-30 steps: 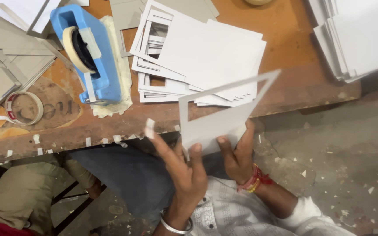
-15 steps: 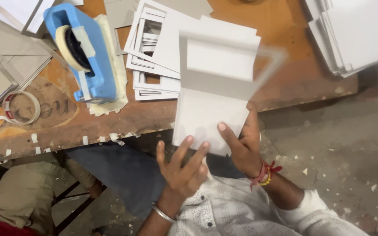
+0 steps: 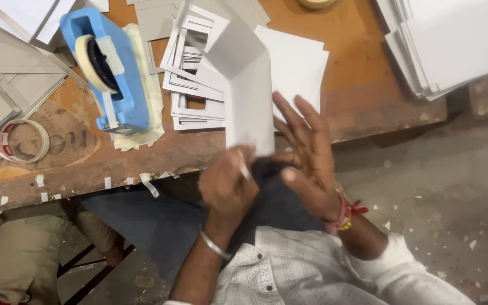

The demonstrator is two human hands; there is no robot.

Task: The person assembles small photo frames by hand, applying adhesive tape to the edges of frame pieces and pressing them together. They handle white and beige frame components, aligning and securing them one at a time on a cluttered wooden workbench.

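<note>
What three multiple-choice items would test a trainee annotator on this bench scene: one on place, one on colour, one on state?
1. The tape dispenser stands where?
A. On the wooden table
B. On the floor
C. On the person's lap

2. The dispenser's body is
A. red
B. blue
C. green

3. The white card in the hands is
A. rolled into a tube
B. bent at a fold
C. torn in two

Key: 1 A, it sits on the tabletop; 2 B, blue housing; 3 B, gripped by the left hand, right hand open beside it.

- White folded card (image 3: 248, 85), bent partway up, upper flap tilting left, lower panel upright above the table edge.
- Bottom edge pinched low, over the dark lap.
</note>
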